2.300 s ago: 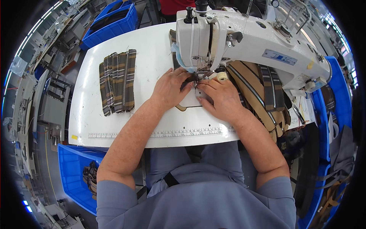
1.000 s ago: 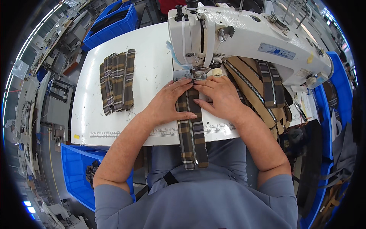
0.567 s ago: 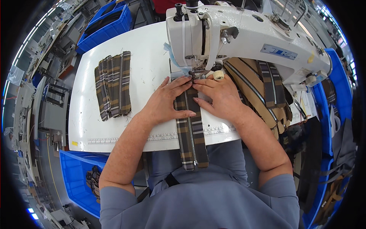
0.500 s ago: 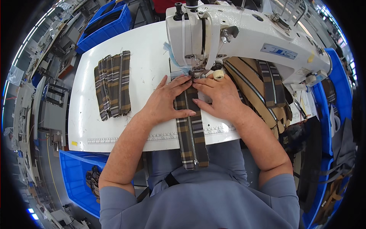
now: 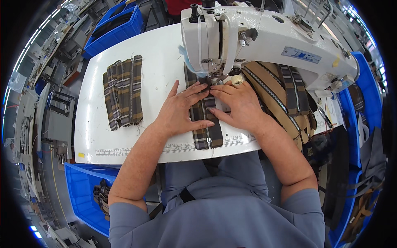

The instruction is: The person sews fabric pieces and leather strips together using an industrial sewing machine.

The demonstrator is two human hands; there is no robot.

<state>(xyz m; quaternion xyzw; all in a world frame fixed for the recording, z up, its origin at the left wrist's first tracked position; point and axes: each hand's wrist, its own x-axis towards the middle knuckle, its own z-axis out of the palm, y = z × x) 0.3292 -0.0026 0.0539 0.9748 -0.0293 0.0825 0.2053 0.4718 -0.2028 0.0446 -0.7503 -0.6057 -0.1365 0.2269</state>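
One white sewing machine (image 5: 264,45) stood on one white worktop (image 5: 165,70), and two hands, the left hand (image 5: 182,109) and the right hand (image 5: 240,103), lay flat on one plaid strip with a zipper (image 5: 204,124). One stack of plaid strips (image 5: 123,91) lay to the left, its pieces too overlapped to count exactly. Two blue bins showed on the left: one beyond the worktop (image 5: 113,29), one below it (image 5: 84,196).

Woven plaid cloth strip (image 5: 204,120) with metal zipper lies on smooth, glossy white tabletop (image 5: 161,70).
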